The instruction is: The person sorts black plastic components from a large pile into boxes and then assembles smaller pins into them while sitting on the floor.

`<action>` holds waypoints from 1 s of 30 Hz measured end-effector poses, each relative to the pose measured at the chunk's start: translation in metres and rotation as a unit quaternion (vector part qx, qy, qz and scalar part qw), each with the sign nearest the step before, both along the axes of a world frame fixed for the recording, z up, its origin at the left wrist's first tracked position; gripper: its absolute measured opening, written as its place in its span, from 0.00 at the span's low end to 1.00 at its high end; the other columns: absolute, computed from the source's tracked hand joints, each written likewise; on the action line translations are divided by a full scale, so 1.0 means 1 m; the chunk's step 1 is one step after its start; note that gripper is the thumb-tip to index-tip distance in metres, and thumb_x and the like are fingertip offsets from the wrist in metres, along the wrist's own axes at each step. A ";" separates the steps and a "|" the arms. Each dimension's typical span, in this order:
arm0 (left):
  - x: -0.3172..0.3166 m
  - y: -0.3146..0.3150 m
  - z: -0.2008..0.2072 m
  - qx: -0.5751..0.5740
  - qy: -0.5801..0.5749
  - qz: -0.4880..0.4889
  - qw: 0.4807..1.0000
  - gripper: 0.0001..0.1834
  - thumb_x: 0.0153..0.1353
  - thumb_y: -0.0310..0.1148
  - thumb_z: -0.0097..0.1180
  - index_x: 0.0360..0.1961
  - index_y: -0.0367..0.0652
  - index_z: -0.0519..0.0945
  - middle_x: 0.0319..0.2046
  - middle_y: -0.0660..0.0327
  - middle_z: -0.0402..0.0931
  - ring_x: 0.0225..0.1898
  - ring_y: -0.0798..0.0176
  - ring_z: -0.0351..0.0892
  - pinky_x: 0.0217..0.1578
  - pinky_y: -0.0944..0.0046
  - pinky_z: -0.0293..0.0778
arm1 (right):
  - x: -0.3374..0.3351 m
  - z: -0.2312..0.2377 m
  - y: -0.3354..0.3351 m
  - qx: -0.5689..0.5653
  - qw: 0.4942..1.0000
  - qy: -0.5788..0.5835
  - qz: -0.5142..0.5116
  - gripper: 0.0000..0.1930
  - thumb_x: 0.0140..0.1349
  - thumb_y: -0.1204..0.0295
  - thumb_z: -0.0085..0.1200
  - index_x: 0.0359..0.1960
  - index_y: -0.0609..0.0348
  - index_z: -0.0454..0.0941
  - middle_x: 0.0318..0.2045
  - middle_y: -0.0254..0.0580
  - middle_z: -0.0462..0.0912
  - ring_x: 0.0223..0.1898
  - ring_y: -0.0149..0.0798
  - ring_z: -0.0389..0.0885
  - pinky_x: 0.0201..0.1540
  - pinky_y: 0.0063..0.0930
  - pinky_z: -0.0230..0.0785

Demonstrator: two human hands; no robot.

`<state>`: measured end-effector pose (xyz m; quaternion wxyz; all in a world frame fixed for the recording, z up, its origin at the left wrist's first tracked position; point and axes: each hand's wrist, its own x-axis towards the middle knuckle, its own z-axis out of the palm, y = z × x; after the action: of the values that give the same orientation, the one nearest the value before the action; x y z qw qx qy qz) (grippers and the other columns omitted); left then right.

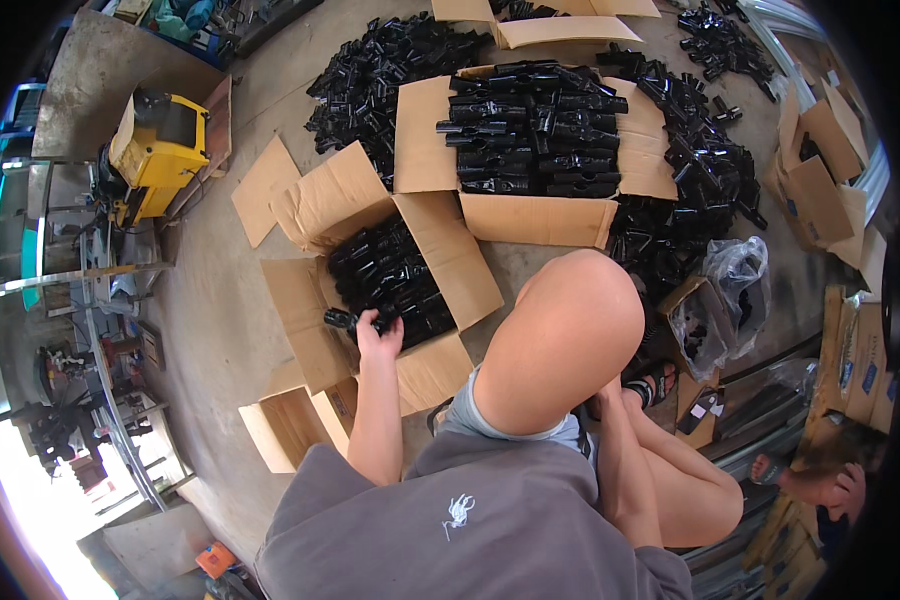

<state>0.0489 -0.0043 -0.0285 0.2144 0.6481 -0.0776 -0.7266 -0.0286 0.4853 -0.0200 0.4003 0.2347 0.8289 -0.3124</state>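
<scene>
My left hand [380, 334] is closed round a black tubular part [340, 318] at the near left corner of an open cardboard box [450, 255]. Inside that box, similar black parts [385, 265] lie packed in rows. My right arm [620, 470] reaches down beside my bent leg. Most of my right hand [598, 402] is hidden behind the knee, near my sandalled foot, so its fingers cannot be made out. Just beyond stands a second open box [535, 218], filled to the top with stacked rows of the black parts [540, 130].
Loose black parts form heaps at the back left [370, 85] and at the right [705, 170]. A small carton with a clear plastic bag [735, 290] stands right of my knee. At left are a yellow machine [170, 150] and metal racks. Another person's hand [845, 490] shows at lower right.
</scene>
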 end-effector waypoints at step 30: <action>-0.020 -0.047 -0.009 -0.543 -0.463 -0.661 0.233 0.56 0.66 0.67 0.56 0.81 0.44 0.47 0.75 0.33 0.53 0.77 0.30 0.51 0.72 0.29 0.53 | 0.028 -0.051 0.015 -0.037 0.996 0.073 -0.019 0.33 0.66 0.45 0.53 0.59 0.62 0.81 0.55 0.65 0.83 0.61 0.61 0.81 0.59 0.48 0.75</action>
<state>0.0288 -0.0511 -0.0377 -0.1142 0.3201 -0.9400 0.0313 -0.0007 0.5003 -0.0711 0.3413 0.2117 0.8392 -0.3667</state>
